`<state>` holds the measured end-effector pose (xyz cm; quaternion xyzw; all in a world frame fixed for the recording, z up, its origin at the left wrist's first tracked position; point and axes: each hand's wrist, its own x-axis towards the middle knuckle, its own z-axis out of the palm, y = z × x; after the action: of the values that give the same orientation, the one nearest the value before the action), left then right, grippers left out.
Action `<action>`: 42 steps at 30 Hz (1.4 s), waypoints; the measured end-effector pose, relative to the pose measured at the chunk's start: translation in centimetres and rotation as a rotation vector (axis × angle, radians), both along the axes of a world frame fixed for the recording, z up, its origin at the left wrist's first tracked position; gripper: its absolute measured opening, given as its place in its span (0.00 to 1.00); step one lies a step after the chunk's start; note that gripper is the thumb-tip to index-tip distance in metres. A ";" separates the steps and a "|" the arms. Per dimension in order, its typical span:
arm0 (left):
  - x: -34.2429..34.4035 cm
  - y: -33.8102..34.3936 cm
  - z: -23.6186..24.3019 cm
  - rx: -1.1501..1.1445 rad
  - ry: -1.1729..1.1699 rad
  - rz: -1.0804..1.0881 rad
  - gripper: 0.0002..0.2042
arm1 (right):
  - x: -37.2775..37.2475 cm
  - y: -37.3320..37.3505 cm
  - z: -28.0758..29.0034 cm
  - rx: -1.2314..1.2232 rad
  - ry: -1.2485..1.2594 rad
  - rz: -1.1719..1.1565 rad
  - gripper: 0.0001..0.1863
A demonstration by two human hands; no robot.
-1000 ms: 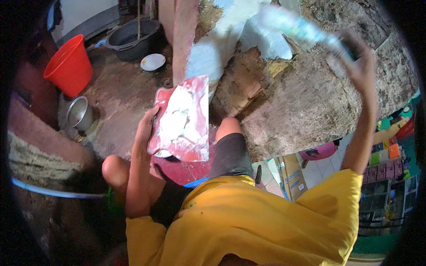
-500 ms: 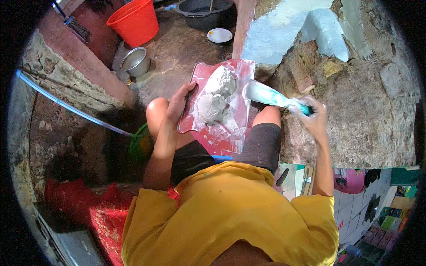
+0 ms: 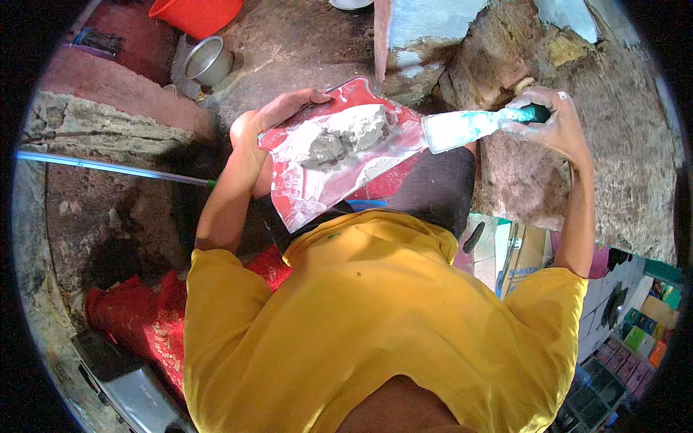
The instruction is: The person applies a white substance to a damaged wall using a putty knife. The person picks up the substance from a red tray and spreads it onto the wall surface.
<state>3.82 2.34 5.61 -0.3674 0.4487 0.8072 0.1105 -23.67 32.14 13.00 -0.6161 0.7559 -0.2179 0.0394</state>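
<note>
My left hand (image 3: 291,108) grips the far left edge of a red board (image 3: 351,92), tilted over my lap. On the board lies a lumpy mound of wet whitish-grey putty (image 3: 328,143), with smears towards its edges. My right hand (image 3: 552,124) is closed round the teal handle of a putty knife (image 3: 458,131). Its wide blade is coated white, and the tip is at the board's right edge; whether it touches cannot be told. White residue marks the fingers of my right hand.
A rough wall surface (image 3: 613,144) with crumbled, partly light-blue patches (image 3: 433,25) rises at the right. Far left are a red bucket (image 3: 198,13) and a metal pot (image 3: 208,61). A blue pole (image 3: 108,167) crosses the left side, above a red cloth (image 3: 137,310).
The board has turned and tipped, its left-hand edge swinging away from me. My right hand with the putty knife has moved farther out and right. The view has shifted too.
</note>
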 end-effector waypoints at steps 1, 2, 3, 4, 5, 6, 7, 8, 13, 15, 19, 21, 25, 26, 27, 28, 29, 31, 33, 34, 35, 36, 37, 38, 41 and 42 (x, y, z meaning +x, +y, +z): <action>0.1 -0.4 -0.7 -0.021 0.009 -0.013 0.15 | 0.1 -0.1 0.0 0.022 -0.012 -0.002 0.18; 0.2 -0.8 -1.6 -0.040 0.014 -0.022 0.15 | 0.5 -0.3 0.1 0.046 -0.026 0.000 0.18; 0.5 -1.1 -2.2 -0.059 0.019 -0.031 0.15 | 0.8 -0.5 0.1 0.070 -0.041 0.003 0.18; 0.9 -1.3 -2.6 -0.058 0.001 -0.012 0.15 | 0.6 -0.7 -0.4 0.086 -0.072 0.012 0.17; 0.8 -1.2 -2.1 -0.061 -0.010 -0.004 0.15 | 0.3 -0.5 -1.0 0.098 -0.096 0.011 0.17; 0.7 -0.8 -1.5 -0.058 -0.024 0.009 0.15 | 0.1 -0.6 -1.7 0.117 -0.124 0.014 0.16; 0.5 0.0 -0.5 -0.098 -0.077 0.092 0.15 | 0.3 -0.8 -2.1 0.115 -0.155 0.020 0.16; -0.2 1.6 1.4 -0.138 -0.129 0.172 0.15 | 0.6 -0.9 -2.5 0.113 -0.186 0.021 0.16; 2.6 3.2 2.3 -0.344 0.256 0.032 0.17 | 2.2 -2.9 -3.5 0.120 -0.295 0.160 0.16; 2.4 2.3 0.8 -0.212 0.293 0.026 0.16 | 3.1 -3.3 -3.9 0.104 -0.299 0.172 0.16; -0.4 0.7 -1.7 0.067 -0.016 0.178 0.12 | 4.6 -3.9 -4.9 0.096 -0.329 0.225 0.16; -0.3 -0.8 -4.8 0.046 0.057 -0.009 0.12 | 6.0 -4.3 -5.1 0.105 -0.423 0.232 0.16; -1.7 -1.4 -5.3 0.102 0.013 -0.038 0.12 | 7.1 -4.9 -8.2 -0.066 -0.329 0.249 0.19; -2.2 -2.0 -6.0 0.043 0.029 -0.042 0.12 | 7.5 -5.2 -7.7 -0.042 -0.418 0.244 0.20; -2.3 -2.8 -7.5 -0.026 0.058 -0.044 0.12 | 7.3 -5.4 -7.9 -0.102 -0.424 0.306 0.19; -2.9 -3.7 -9.3 -0.088 0.117 -0.047 0.13 | 7.4 -5.1 -6.7 -0.023 -0.480 0.274 0.19; -2.5 -5.2 -10.4 -0.320 0.123 -0.130 0.14 | 7.6 -4.5 -5.5 -0.020 -0.566 0.240 0.19; -1.2 -3.6 -8.6 -0.260 0.071 0.146 0.13 | 6.8 -3.5 -2.5 0.019 -0.672 0.161 0.20; 1.4 -8.0 -16.7 -0.226 0.184 0.144 0.13 | 6.0 -2.3 -0.1 -0.047 -0.624 0.034 0.20; 1.0 -8.4 -19.1 -0.235 0.252 0.236 0.13 | 5.2 -1.7 1.4 -0.086 -0.506 -0.052 0.19; -1.0 -6.5 -16.7 -0.231 0.263 0.270 0.13 | 4.5 -0.5 3.1 -0.118 -0.383 -0.147 0.19; -1.2 -6.0 -15.6 -0.205 0.265 0.290 0.13 | 3.7 0.6 4.9 -0.114 -0.277 -0.249 0.16; -1.6 -5.9 -15.9 -0.178 0.278 0.308 0.13 | 3.1 1.7 6.8 -0.103 -0.164 -0.347 0.14; -2.7 -5.9 -16.5 -0.138 0.309 0.301 0.13 | 3.0 3.0 8.6 -0.125 -0.054 -0.491 0.14; -1.2 -6.0 -17.2 -0.076 0.323 0.326 0.13 | 4.6 4.0 12.3 -0.253 0.037 -0.705 0.13; -0.9 -6.2 -17.4 -0.062 0.325 0.328 0.13 | 4.8 3.6 12.8 -0.303 0.026 -0.751 0.12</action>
<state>2.93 -3.83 -11.75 -0.3040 0.4193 0.8487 -0.1072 -18.88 35.79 25.78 -0.2986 0.8882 -0.3182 -0.1440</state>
